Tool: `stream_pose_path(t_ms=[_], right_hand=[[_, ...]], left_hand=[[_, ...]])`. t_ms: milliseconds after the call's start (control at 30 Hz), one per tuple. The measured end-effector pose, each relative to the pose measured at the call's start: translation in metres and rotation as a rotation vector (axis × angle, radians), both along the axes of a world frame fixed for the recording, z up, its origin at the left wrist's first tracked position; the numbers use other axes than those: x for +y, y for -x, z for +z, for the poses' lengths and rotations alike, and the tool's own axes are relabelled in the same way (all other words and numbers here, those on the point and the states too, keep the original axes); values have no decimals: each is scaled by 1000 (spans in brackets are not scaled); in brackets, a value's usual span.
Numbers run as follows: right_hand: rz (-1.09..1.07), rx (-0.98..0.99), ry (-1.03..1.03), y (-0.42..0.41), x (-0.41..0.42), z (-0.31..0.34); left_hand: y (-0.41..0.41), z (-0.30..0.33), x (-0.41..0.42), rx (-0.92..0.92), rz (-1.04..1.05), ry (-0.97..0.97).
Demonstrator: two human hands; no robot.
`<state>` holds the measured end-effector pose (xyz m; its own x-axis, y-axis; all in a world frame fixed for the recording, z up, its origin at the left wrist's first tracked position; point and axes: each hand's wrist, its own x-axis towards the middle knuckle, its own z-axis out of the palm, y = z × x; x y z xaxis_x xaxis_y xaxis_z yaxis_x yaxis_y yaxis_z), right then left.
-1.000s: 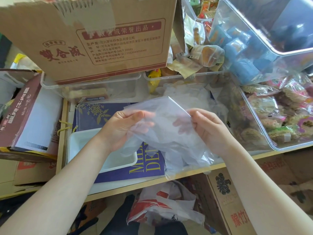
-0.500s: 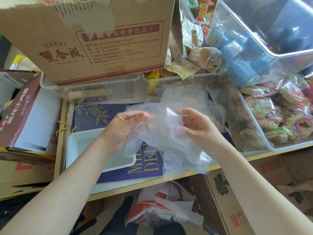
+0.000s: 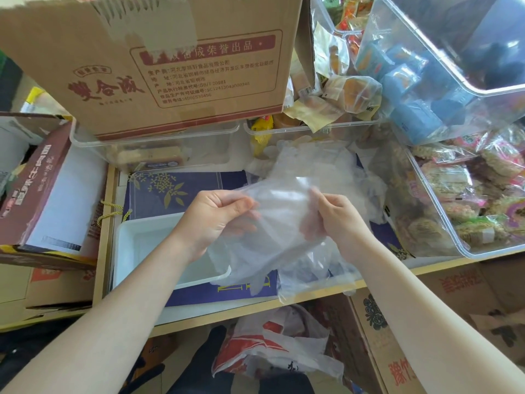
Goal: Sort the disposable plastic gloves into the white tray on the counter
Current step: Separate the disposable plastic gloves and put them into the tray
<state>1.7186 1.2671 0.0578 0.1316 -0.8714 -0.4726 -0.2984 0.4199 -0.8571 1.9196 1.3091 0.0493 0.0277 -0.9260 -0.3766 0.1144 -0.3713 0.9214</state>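
Both hands are up over the counter edge with a clear disposable plastic glove point(image 3: 279, 223) stretched between them. The left hand point(image 3: 218, 220) pinches the glove's upper left edge with thumb on top and fingers curled behind the film; the right hand point(image 3: 335, 217) pinches the opposite edge the same way, its fingers showing faintly through the plastic. The glove hangs down from that pinched edge, its lower part drooping over the near right corner of the white tray point(image 3: 136, 245) and the navy gift box point(image 3: 181, 189) the tray sits on.

The tray stands just below and to the left of the hands, and it looks nearly bare inside. A loose heap of more clear gloves point(image 3: 318, 163) lies behind the hands, against the clear snack bins point(image 3: 443, 223).

The step in hand looks like flattening this glove before laying it down. To do it well I'd say keep the edge taut — the film is limp and clings to itself, so any slack will fold it over. Carry it left until the dangling part is wholly over the tray, lower the bottom in first, then lay the top edge down flat and let go with both pinches together — otherwise one side may drag it out over the rim.
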Motion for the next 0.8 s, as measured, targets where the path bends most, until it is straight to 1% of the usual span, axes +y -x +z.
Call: stream_pose_path(t_ms=[67, 167, 200, 267, 333, 467, 533, 633, 700, 733, 800], right_hand=[[18, -66, -23, 0, -1, -3], [47, -246, -111, 4, -4, -10], [73, -253, -90, 5, -4, -12], [141, -168, 30, 6, -1, -14], [158, -74, 117, 4, 1, -16], [-13, -116, 77, -2, -3, -28], [-57, -110, 73, -4, -6, -39], [44, -12, 53, -9, -12, -58], [73, 77, 36, -10, -21, -69], [72, 152, 64, -6, -29, -76], [93, 439, 194, 8, -44, -93]], left_hand=[[0, -1, 0, -35, -22, -2], [-1, -5, 0, -92, -17, -27], [-1, -7, 0, -119, -15, -31], [0, -10, -1, -160, -26, -36], [2, -13, -3, -172, -32, -38], [3, -16, -7, -173, -33, -74], [1, -22, -10, -179, -46, -94], [-1, -35, -17, -267, -81, -101], [-2, -41, -23, -297, -87, -110], [-2, -43, -26, -316, -92, -113], [-4, -48, -33, -385, -92, -113]])
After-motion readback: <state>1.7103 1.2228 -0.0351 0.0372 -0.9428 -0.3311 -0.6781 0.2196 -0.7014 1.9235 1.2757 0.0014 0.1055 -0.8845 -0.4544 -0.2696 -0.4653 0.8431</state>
